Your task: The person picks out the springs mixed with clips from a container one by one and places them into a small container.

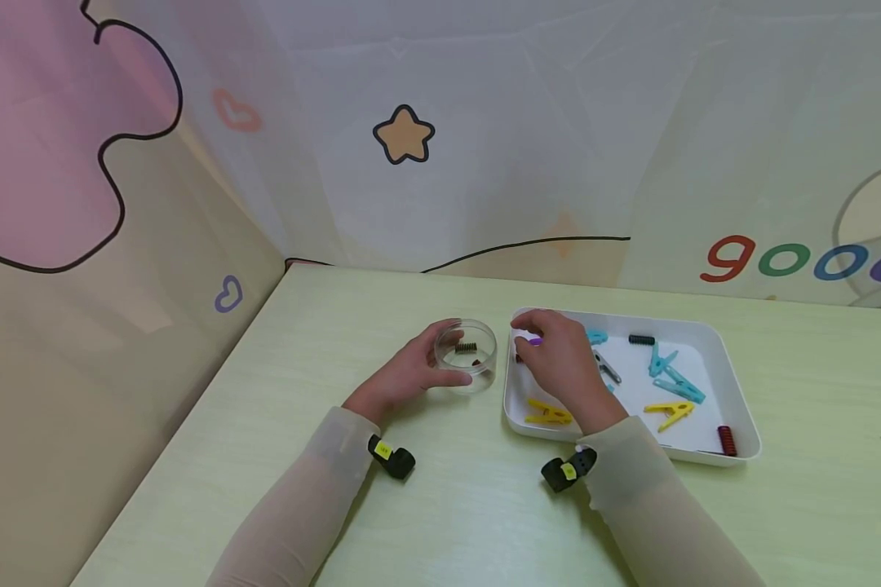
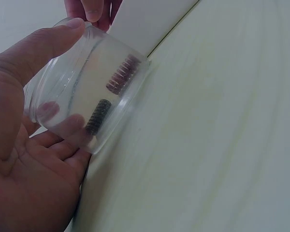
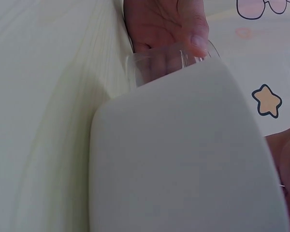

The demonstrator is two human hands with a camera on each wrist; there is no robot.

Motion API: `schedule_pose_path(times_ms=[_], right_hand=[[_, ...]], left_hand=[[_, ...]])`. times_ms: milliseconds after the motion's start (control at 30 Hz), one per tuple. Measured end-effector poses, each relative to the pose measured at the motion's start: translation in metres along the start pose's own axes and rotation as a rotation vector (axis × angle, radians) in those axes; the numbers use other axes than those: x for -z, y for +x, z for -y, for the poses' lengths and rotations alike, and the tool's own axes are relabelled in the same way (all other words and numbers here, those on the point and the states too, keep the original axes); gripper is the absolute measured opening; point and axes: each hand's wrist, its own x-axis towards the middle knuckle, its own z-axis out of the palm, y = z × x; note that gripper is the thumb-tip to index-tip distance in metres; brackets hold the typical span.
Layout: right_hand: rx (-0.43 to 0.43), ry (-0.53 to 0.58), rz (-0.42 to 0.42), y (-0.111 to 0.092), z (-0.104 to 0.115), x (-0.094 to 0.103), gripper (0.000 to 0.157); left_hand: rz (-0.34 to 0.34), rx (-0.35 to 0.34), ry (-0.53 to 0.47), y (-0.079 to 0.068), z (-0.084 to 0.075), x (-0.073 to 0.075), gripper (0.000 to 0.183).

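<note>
In the head view my left hand [image 1: 407, 367] holds a clear round jar [image 1: 487, 377] around its side. The left wrist view shows two springs inside it, a dark one [image 2: 98, 117] and a reddish one [image 2: 123, 74]. My right hand [image 1: 558, 359] is over the left end of a white tray [image 1: 693, 346], its thumb and forefinger bent and apart. A purple piece [image 1: 535, 341] shows in the gap between them, and I see no thing gripped. The tray wall [image 3: 183, 145] hides most of this hand in the right wrist view.
Inside the tray lie blue clothespins [image 1: 679, 385], yellow clothespins [image 1: 671, 412], a grey clothespin [image 1: 608, 368], a black spring [image 1: 642, 340] and a red spring [image 1: 727, 440]. A light wooden table [image 1: 470, 505] bears everything, with a printed cloth [image 1: 484, 163] behind.
</note>
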Motion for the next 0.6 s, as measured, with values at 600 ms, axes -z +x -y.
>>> schedule_pose_path(times_ms=[600], right_hand=[[0.007,-0.074,0.041,-0.0006,-0.0043,-0.0015,0.03]], left_hand=[[-0.007,0.016,0.009,-0.0004,-0.0015,-0.0004,0.085]])
